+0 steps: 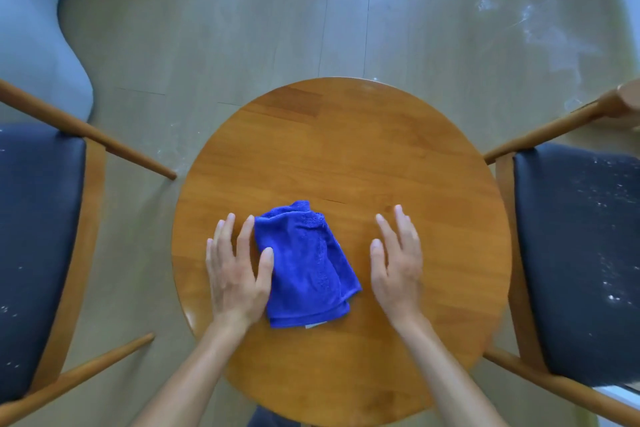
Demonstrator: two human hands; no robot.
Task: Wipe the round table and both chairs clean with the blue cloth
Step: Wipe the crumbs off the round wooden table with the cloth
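Observation:
A folded blue cloth (304, 270) lies on the round wooden table (363, 156), toward its near left part. My left hand (235, 270) lies flat beside the cloth with straight fingers, its thumb and forefinger touching the cloth's left edge. My right hand (396, 260) is flat and open over the tabletop, to the right of the cloth and apart from it. One wooden chair with a dark seat (38, 236) stands to the left. The other chair (581, 253) stands to the right, its dark seat speckled with white dust.
Pale wooden floor (242, 28) stretches beyond the table, with white dust marks at the far right (533, 28). A light grey curved piece of furniture (31, 28) fills the far left corner.

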